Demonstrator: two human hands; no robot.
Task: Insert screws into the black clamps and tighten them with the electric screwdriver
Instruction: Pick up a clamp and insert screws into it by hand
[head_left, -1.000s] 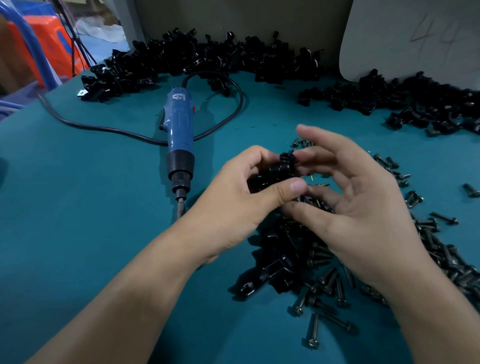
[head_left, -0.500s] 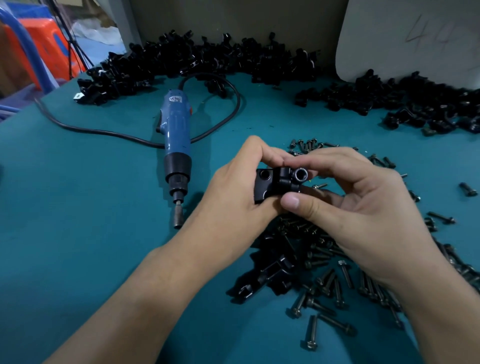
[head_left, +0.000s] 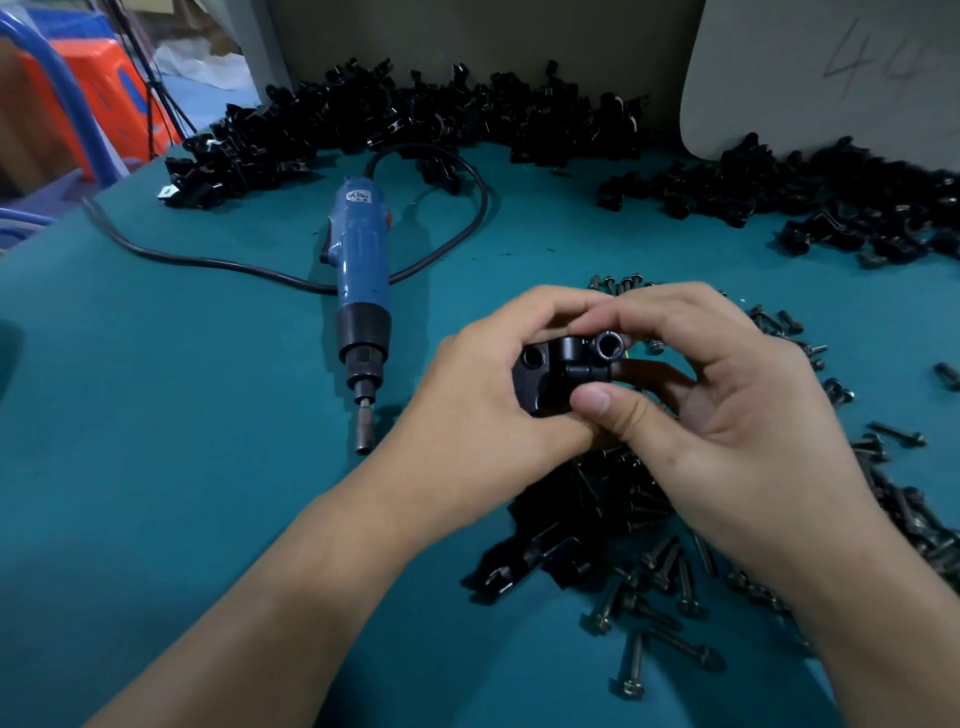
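Both hands hold one black clamp (head_left: 558, 371) above the teal table, its round holes facing me. My left hand (head_left: 483, 395) grips the clamp's left side with curled fingers. My right hand (head_left: 727, 400) pinches its right end between the thumb below and the fingers on top. Whether a screw sits in the clamp I cannot tell. The blue electric screwdriver (head_left: 361, 296) lies on the table to the left of my hands, bit toward me, untouched. Loose dark screws (head_left: 660, 618) lie scattered under and to the right of my hands, next to a few loose clamps (head_left: 540, 561).
Big heaps of black clamps line the table's back edge (head_left: 415, 124) and far right (head_left: 831, 192). The screwdriver's black cord (head_left: 208, 260) loops across the back left. A pale board (head_left: 831, 73) leans at the back right. Orange and blue items stand beyond the table's left edge.
One second ago my right fingers were spread over the clamp; now they pinch its right end. The clamp has turned so its holes face me and sits slightly lower.
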